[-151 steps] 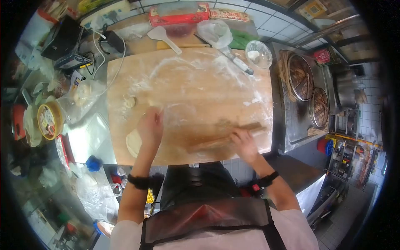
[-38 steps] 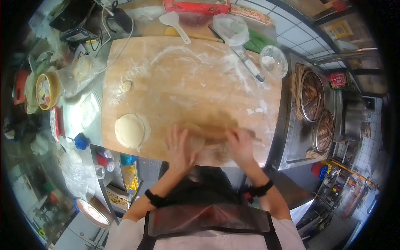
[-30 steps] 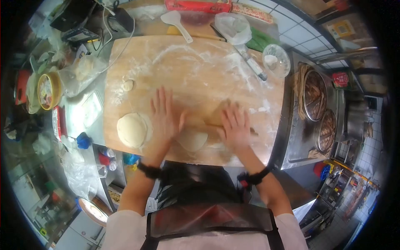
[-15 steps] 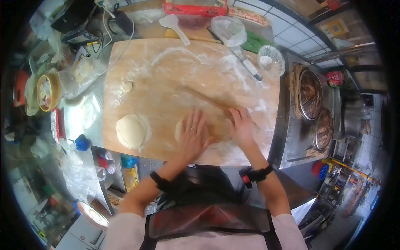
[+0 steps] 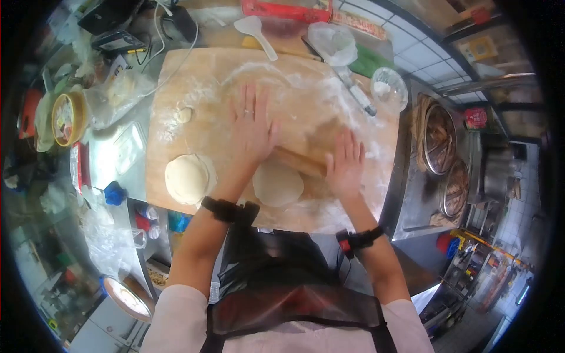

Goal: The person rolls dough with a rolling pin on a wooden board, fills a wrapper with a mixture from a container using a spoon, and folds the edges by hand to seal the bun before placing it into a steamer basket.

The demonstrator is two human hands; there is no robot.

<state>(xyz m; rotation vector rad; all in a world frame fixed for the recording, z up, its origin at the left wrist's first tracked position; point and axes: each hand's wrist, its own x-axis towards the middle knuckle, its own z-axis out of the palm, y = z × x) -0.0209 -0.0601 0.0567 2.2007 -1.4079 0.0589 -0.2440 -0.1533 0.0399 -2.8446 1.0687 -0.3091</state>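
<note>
On the floured wooden board (image 5: pixel 335 215), a rolling pin (image 5: pixel 300 161) lies between my two hands. My left hand (image 5: pixel 253 129), slightly blurred, is stretched out over the pin's left end, fingers spread. At the other end my right hand (image 5: pixel 346 162) rests its palm, with its fingers extended. Just below the pin is a flat round of dough (image 5: pixel 278 185). A stack of pale dough rounds (image 5: pixel 187 179) sits on the board to the left. Farther up, a small lump of dough (image 5: pixel 183 115) lies amid loose flour.
Beyond the board lie a white paddle (image 5: pixel 256 36), a plastic bag (image 5: pixel 332 44) and a red box (image 5: pixel 286 9). A clear bowl with flour (image 5: pixel 389 88) and a dark-tipped tool (image 5: pixel 356 94) are at upper right. Round metal racks (image 5: pixel 436 138) stand on the right.
My left hand has moved up from the dough round onto the rolling pin, uncovering the dough. The pin has shifted lower, and my right hand's fingers have straightened.
</note>
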